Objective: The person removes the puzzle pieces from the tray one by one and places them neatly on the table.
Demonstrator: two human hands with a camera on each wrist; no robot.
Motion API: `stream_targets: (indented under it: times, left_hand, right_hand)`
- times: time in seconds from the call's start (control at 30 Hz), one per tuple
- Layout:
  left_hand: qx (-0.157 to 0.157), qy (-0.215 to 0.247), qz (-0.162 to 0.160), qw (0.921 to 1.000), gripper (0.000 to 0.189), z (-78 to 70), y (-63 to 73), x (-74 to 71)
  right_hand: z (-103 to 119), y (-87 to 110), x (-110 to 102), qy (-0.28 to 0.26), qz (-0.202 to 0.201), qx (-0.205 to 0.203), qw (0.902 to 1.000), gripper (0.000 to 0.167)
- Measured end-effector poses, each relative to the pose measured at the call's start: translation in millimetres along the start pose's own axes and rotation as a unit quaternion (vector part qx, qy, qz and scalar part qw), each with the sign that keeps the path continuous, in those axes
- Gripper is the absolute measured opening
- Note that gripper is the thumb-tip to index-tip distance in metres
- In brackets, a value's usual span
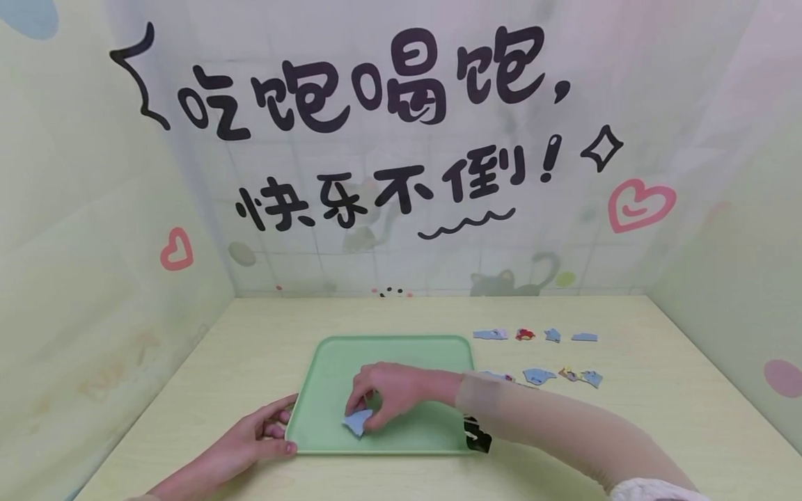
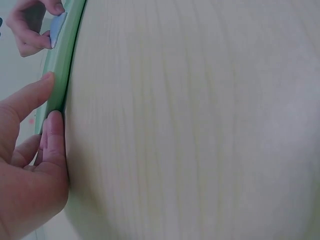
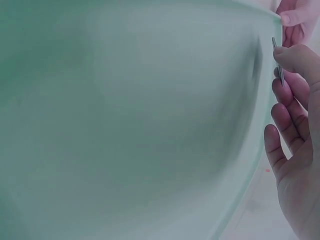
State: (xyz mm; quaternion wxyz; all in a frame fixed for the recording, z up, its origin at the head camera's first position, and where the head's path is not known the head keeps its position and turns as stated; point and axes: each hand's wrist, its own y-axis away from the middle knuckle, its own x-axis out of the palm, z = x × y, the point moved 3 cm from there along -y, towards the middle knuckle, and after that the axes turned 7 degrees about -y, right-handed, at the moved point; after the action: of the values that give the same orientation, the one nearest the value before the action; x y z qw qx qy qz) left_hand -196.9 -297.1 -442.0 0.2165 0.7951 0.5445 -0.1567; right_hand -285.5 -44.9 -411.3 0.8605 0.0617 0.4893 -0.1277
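In the head view, my right hand pinches a light blue jigsaw puzzle piece between thumb and fingers, over the front left part of a green tray. The right wrist view shows this puzzle piece nearly edge-on, as a thin strip in the fingers of the right hand. My left hand holds the tray by its front left corner. From the left wrist, the thumb of the left hand lies on the tray's rim, with curled fingers against its side.
Right of the tray, several puzzle pieces lie on the pale wooden table in two rows, among them a red piece and a blue piece. A black shape shows at the tray's front right corner. Printed cloth walls surround the table.
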Motion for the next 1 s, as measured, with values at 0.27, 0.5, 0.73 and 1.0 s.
stream_targets:
  times: [0.27,0.5,0.73,1.0]
  left_hand:
    - [-0.001,0.003,0.001,1.0000,0.090,-0.3,-0.8,0.1]
    - [0.002,0.005,0.006,1.0000,0.089,0.0,-0.7,0.1]
    - [-0.004,0.002,0.004,1.0000,0.090,-0.1,-0.8,0.1]
    - [-0.012,-0.002,0.002,0.9999,0.091,0.8,-0.7,0.5]
  right_hand:
    - [-4.0,15.3,-13.2,-0.031,-0.042,0.010,0.9986,0.032]
    - [-9.0,33.0,-26.3,-0.059,-0.081,0.033,0.9944,0.032]
    - [-15.9,54.3,-39.9,-0.090,-0.139,0.031,0.9857,0.030]
    - [-32.2,82.1,-51.9,-0.113,-0.204,0.048,0.9713,0.029]
